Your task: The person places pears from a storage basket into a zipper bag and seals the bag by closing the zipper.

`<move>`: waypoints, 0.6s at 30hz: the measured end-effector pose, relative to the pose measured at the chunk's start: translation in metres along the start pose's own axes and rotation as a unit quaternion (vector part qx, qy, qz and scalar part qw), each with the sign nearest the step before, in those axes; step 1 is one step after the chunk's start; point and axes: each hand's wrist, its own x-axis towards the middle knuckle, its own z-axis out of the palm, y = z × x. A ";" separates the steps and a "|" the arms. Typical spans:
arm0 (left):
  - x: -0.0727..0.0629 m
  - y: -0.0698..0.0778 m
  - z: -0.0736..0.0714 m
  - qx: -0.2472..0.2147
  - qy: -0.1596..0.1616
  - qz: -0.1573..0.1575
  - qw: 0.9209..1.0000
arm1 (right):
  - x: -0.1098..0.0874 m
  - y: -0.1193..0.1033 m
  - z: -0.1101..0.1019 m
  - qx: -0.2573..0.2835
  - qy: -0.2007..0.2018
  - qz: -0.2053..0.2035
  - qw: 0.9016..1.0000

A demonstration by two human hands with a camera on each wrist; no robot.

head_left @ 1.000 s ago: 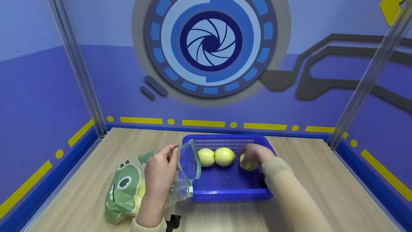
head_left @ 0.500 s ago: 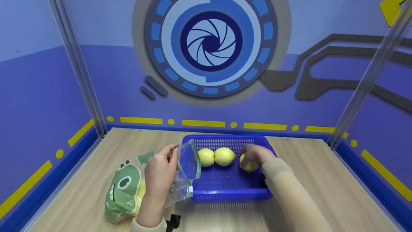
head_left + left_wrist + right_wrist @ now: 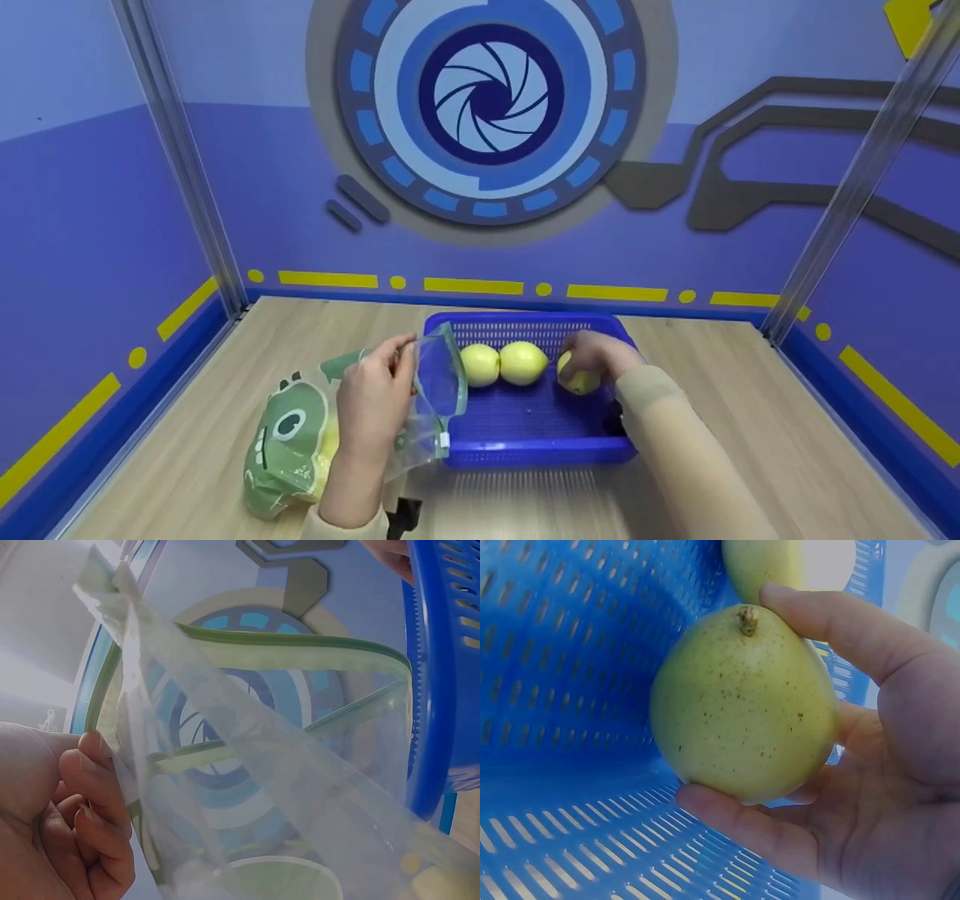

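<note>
My left hand (image 3: 373,405) pinches the edge of a clear zip bag (image 3: 285,450) with a green cartoon face printed on it. The bag leans on the table at left, its open mouth turned toward the blue basket (image 3: 540,452); something yellowish shows inside. In the left wrist view, the green zip strip (image 3: 292,643) arches wide, with the curled fingers at its left end. At the basket's right side my right hand (image 3: 606,354) grips a yellow-green pear (image 3: 739,709), thumb near its stem and fingers around the far side. Two more pears (image 3: 523,364) lie side by side in the basket.
The basket has slotted walls and stands on the wooden table (image 3: 750,420), close to the blue back wall (image 3: 285,202). Transparent corner posts (image 3: 847,187) rise at both sides. A black strap piece (image 3: 405,516) shows by the left wrist.
Almost nothing differs. The right hand stays on the pear, which has shifted very slightly; the left hand and bag keep their place.
</note>
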 end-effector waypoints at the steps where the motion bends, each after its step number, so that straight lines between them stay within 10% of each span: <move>1: 0.000 0.000 0.000 -0.001 0.002 0.003 1.000 | 0.000 0.000 -0.001 -0.004 0.001 -0.006 1.000; 18: 0.000 0.001 -0.001 -0.003 -0.005 -0.002 1.000 | -0.004 -0.016 -0.009 -0.007 0.009 -0.050 0.999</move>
